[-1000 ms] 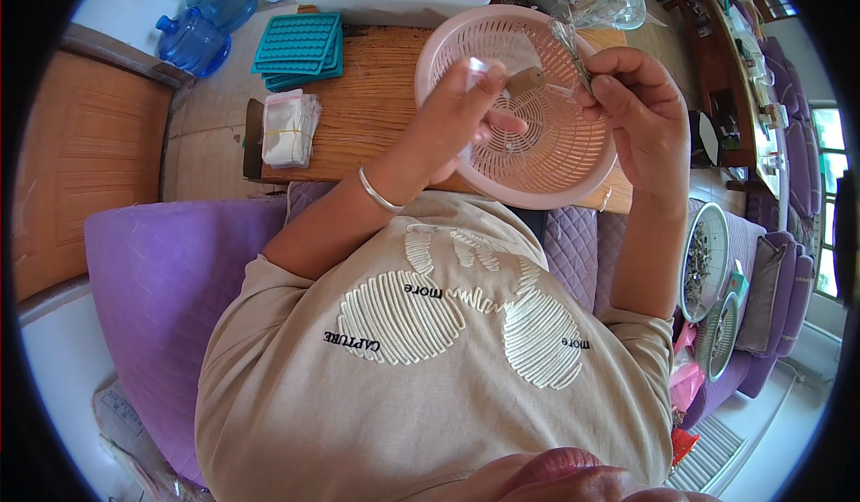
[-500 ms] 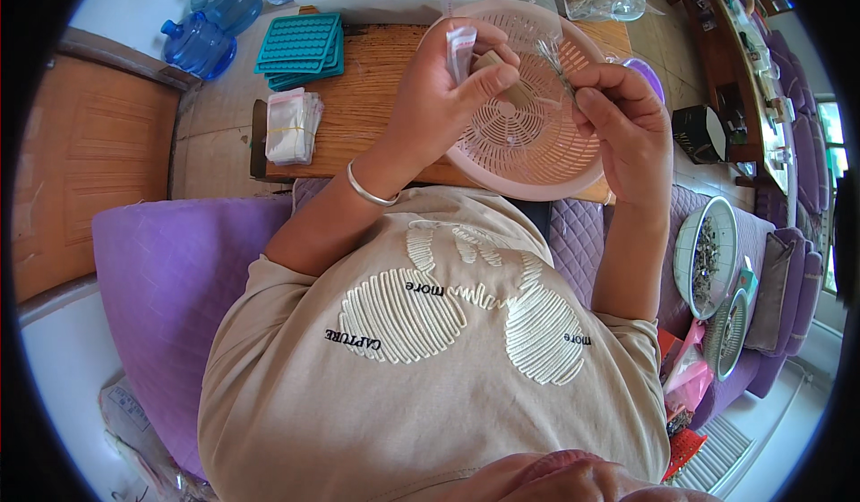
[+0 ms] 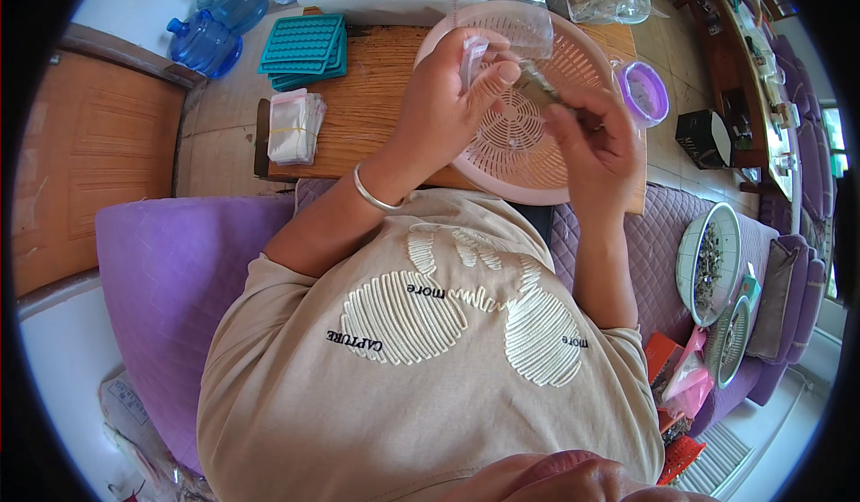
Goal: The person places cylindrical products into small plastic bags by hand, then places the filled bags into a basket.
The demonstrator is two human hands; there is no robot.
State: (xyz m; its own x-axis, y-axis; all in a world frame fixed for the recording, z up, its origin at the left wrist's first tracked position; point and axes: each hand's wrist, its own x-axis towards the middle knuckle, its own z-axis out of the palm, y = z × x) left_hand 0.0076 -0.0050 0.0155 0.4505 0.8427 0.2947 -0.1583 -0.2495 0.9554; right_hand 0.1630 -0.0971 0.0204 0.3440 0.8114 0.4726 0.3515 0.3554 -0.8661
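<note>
My left hand point(image 3: 461, 90) is closed over the pink basket point(image 3: 587, 50), its fingers curled round a clear plastic bag point(image 3: 524, 32). The bag's transparent body sticks out past the fingertips to the right. A folded, whitish part point(image 3: 472, 59) shows above the thumb. Close by on the right, my right hand point(image 3: 598, 135) pinches a thin, dark greenish bundle of strands point(image 3: 540, 81) between thumb and forefinger. Its tip points up and left toward the bag and is blurred. Whether it touches the bag I cannot tell.
On the wooden table point(image 3: 363, 99) lie teal ridged trays point(image 3: 303, 45) and a banded stack of clear bags point(image 3: 294, 130). A white bin point(image 3: 403, 2) of brown pieces stands behind. To the right are a purple-rimmed tub point(image 3: 645, 94) and a basin of dark bits point(image 3: 708, 265).
My right hand has moved left and slightly down, bringing the bundle nearer the left hand. The brown piece by my left fingers no longer shows. The purple-rimmed tub has come into fuller view.
</note>
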